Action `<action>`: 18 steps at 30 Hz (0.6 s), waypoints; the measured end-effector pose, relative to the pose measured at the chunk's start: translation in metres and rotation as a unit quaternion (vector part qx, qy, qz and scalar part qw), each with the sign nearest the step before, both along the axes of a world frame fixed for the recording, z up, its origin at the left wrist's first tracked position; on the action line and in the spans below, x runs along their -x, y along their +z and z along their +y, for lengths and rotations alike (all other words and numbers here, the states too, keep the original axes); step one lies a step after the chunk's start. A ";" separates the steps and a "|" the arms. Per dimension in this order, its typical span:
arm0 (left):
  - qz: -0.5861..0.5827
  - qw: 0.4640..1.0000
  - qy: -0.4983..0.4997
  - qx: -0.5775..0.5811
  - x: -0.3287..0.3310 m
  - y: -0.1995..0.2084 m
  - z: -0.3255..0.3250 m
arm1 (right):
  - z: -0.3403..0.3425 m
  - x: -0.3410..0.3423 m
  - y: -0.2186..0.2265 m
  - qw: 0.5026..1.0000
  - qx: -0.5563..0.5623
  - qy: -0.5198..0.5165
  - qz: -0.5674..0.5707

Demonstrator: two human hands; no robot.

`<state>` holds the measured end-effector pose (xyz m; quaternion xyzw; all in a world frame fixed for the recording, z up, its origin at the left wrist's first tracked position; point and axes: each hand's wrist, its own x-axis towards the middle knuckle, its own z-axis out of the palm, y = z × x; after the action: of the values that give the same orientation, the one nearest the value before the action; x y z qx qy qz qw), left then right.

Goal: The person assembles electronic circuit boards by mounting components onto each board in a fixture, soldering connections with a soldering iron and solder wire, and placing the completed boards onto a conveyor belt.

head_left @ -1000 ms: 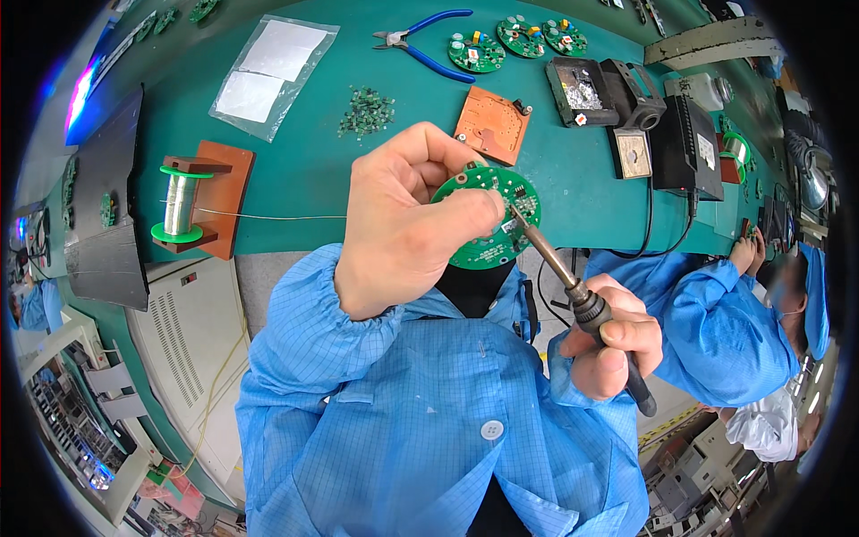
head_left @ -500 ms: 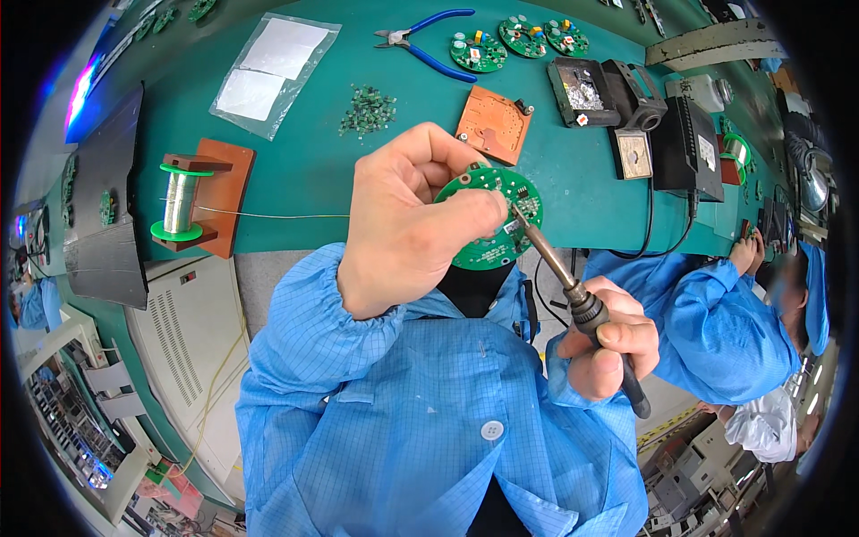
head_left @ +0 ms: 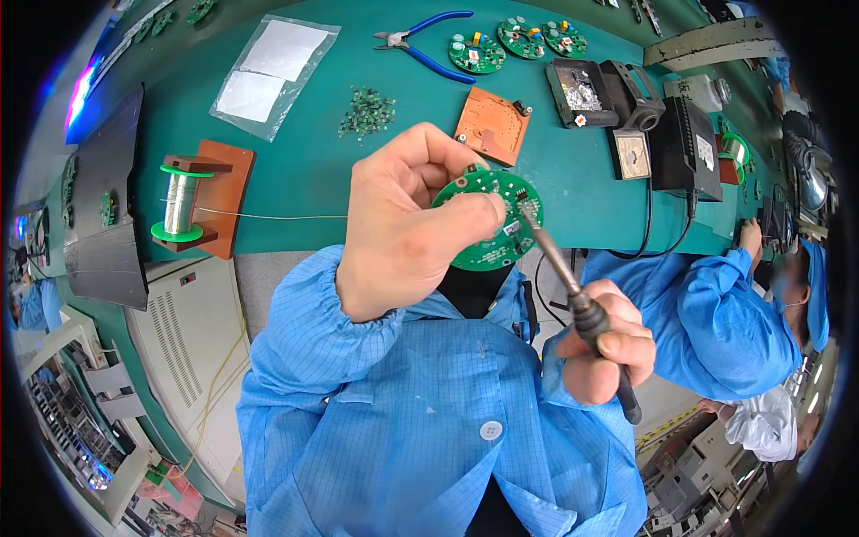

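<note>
A round green circuit board (head_left: 488,255) is pinched in my left hand (head_left: 407,228), thumb across its face. Solder wire (head_left: 277,217) runs from a spool (head_left: 180,204) at the left and passes behind that hand; its end is hidden. My right hand (head_left: 608,345) grips a soldering iron (head_left: 559,262) by its dark handle. The iron's tip is at the board's upper right part, among small parts; whether it touches cannot be made out. Beyond the board lies a copper-coloured square plate (head_left: 494,125) on the green bench mat.
Blue-handled cutters (head_left: 425,45) and several finished-looking round boards (head_left: 477,54) lie at the back. A heap of tiny green pieces (head_left: 367,112) sits beside a plastic bag (head_left: 276,72). A soldering station (head_left: 684,148) and tip-cleaning tray (head_left: 582,94) stand right. A co-worker (head_left: 729,331) sits at the right.
The iron's tip has shifted slightly up and right on the board, and its handle tilts a little more steeply. The left hand and board have hardly moved. The co-worker's arm has moved.
</note>
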<state>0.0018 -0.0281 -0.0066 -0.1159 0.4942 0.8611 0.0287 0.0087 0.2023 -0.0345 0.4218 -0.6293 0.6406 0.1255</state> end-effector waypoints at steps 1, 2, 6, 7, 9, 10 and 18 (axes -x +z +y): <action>0.003 1.000 -0.004 -0.010 -0.001 0.001 0.000 | -0.001 -0.003 -0.007 0.998 0.049 -0.042 0.010; 0.005 1.000 -0.006 -0.010 -0.001 0.003 -0.001 | -0.003 -0.005 -0.009 0.991 0.098 -0.085 0.021; 0.066 0.997 -0.032 0.036 -0.008 0.001 0.003 | 0.004 -0.012 -0.003 0.911 0.135 -0.073 -0.384; 0.103 0.994 -0.027 0.040 -0.011 0.000 0.005 | -0.006 -0.007 -0.008 0.967 0.068 -0.104 -0.222; 0.126 0.991 -0.042 0.036 -0.013 0.002 0.010 | -0.022 0.006 -0.003 0.991 -0.022 -0.126 -0.045; 0.175 0.984 -0.027 0.018 -0.014 -0.002 0.012 | -0.025 0.006 -0.003 0.990 -0.020 -0.130 -0.044; 0.389 0.911 -0.018 0.134 -0.003 -0.012 0.008 | -0.033 0.017 0.004 0.993 0.077 -0.088 -0.001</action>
<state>0.0051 -0.0201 -0.0187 0.2348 0.5791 0.7628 -0.1661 -0.0081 0.1690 -0.0303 0.3535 -0.6129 0.6739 0.2127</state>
